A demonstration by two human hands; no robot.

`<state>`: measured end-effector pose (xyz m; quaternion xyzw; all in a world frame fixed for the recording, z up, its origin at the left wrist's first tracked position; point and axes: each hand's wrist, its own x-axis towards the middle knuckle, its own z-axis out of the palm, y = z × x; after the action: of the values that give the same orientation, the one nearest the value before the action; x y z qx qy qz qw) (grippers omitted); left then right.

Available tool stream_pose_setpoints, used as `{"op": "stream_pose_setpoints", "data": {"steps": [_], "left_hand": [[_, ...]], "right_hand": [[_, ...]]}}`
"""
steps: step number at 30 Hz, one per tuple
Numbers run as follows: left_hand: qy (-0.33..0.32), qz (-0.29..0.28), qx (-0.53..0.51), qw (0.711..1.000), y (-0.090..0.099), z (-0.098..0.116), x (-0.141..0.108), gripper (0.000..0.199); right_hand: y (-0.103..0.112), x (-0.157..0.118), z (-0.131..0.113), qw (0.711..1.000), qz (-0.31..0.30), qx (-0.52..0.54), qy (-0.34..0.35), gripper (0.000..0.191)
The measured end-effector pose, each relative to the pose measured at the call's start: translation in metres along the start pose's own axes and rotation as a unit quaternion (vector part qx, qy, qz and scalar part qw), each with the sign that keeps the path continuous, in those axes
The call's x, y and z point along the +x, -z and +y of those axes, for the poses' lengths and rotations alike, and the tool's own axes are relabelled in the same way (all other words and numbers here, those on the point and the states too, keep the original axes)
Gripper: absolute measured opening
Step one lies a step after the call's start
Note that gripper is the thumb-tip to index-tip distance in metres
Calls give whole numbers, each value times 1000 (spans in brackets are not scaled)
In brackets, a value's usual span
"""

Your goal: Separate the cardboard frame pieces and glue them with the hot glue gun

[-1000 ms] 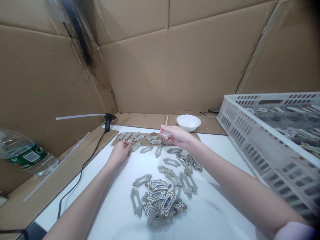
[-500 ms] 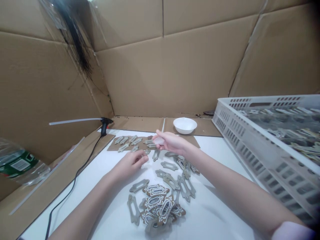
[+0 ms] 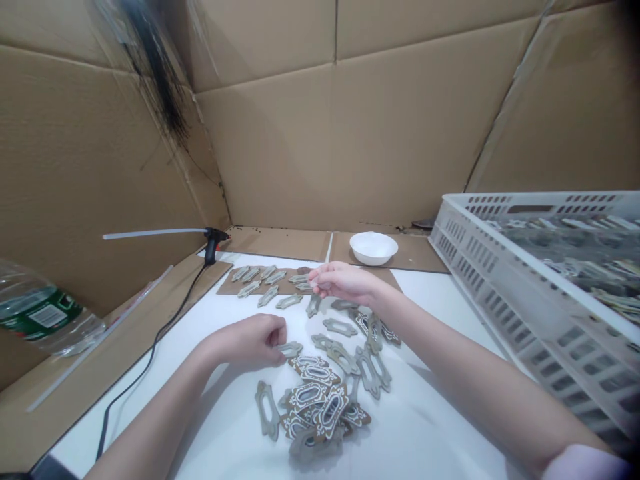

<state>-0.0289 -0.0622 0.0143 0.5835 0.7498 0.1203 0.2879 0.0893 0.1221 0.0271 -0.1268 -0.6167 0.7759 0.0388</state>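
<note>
My left hand (image 3: pixel 256 339) is closed in a pinch on one end of a grey ornate frame-shaped piece (image 3: pixel 291 349), beside the pile on the white table. My right hand (image 3: pixel 343 280) is farther away, fingers closed around a small whitish translucent piece (image 3: pixel 314 283), mostly hidden by the fingertips. Near my left hand lies a heap of brown frame pieces with white scroll patterns (image 3: pixel 332 411), mixed with plain grey ones. More grey pieces, such as one flat on the table (image 3: pixel 340 327), lie scattered between my hands. Several grey pieces sit in rows on a cardboard strip (image 3: pixel 231 287).
A black glue gun (image 3: pixel 212 247) with a long white stick stands back left, its cord (image 3: pixel 159 333) running forward. A white bowl (image 3: pixel 373 249) is at the back. At right stands a white plastic crate (image 3: pixel 480 280) holding many pieces. A clear bottle (image 3: pixel 47 313) lies far left.
My left hand has come down toward the pile and taken hold of a grey frame piece. My right hand has turned over, its fingers closing around the whitish piece that showed in it.
</note>
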Motion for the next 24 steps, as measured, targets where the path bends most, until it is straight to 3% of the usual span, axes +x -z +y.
{"op": "stream_pose_setpoints", "data": {"steps": [4,10,14,20,24], "left_hand": [[-5,23,-1,1000,-1,-1,5,13],[10,122,40,992,-3,-10,14,15],[28,157,66,985,-4,-14,18,17],[-13,251,11,968,-3,7,18,26],[-38,262,-77,961,-11,18,19,26]], "right_hand": [[-2,-1,0,1000,-5,-20,-3,16],[-5,-3,0,999,-19,-48,10,12],[-7,-3,3,997,-28,-69,15,10],[-12,3,16,996,-2,-87,8,11],[-17,4,22,994,9,-104,16,11]]}}
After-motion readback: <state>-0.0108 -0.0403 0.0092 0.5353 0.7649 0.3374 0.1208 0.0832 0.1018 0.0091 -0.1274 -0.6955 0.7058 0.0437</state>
